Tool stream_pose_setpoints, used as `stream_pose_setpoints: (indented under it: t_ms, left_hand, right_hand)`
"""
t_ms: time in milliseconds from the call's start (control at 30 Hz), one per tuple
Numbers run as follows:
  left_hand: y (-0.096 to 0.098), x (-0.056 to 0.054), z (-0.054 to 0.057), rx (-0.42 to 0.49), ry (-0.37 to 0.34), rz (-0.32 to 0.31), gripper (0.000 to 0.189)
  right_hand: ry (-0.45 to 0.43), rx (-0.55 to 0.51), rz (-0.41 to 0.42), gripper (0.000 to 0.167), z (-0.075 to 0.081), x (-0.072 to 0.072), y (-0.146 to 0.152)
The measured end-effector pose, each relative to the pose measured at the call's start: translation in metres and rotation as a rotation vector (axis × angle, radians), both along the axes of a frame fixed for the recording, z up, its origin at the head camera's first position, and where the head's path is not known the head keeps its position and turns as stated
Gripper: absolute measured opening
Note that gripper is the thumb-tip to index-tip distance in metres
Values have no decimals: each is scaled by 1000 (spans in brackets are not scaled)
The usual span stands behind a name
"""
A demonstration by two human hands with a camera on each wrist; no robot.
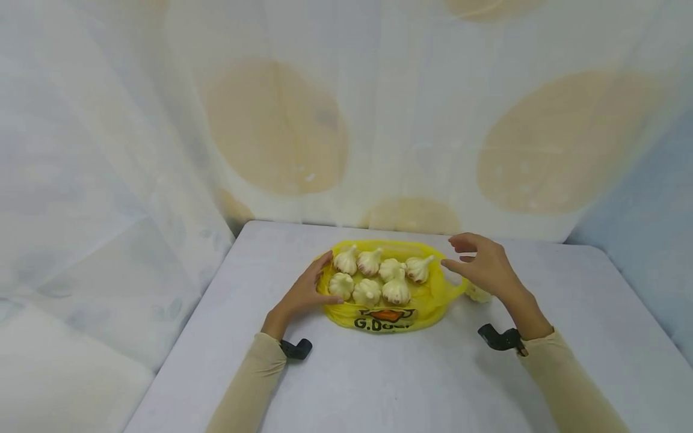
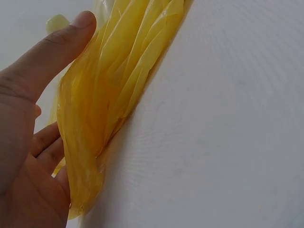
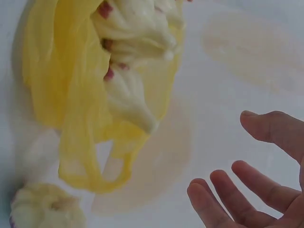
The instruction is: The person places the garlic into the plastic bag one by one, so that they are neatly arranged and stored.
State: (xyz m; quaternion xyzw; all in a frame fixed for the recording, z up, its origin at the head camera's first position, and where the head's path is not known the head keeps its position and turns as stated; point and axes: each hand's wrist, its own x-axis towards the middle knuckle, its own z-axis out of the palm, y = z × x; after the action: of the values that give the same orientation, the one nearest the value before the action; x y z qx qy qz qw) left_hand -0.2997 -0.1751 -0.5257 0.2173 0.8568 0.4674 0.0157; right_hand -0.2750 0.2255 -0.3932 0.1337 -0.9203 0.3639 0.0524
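Several white garlic bulbs (image 1: 367, 293) with purplish marks lie in the mouth of a yellow plastic bag (image 1: 428, 310), its rim spread around them. At the bag's left end is my left hand (image 1: 304, 293), thumb on the near side and fingers on the far side. In the left wrist view, the thumb lies extended along the crumpled yellow plastic, with some fingers partly hidden behind it. My right hand (image 1: 487, 264) hovers by the bag's right end, fingers apart and holding nothing. Below it, a single garlic bulb (image 1: 477, 293) rests outside the bag, near a loop handle (image 3: 92, 180).
The bag stands on a white table (image 1: 379, 379), toward its back edge. Pale curtains (image 1: 411, 120) with large tan circles hang behind, and more fabric (image 1: 70, 210) drapes along the left side. Each wrist wears a black camera mount (image 1: 500, 338).
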Motion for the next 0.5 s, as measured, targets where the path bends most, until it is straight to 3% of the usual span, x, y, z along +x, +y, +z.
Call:
stream_pose_setpoints:
  t_ms: [267,500]
  left_hand:
    - [0,1,-2,7,10,-14,114]
    - [0,0,1,2,11,-8,113]
  right_hand:
    - [-30,29,-92,57,-2,1,31]
    - [-82,100,-143,66,-14,-6,53]
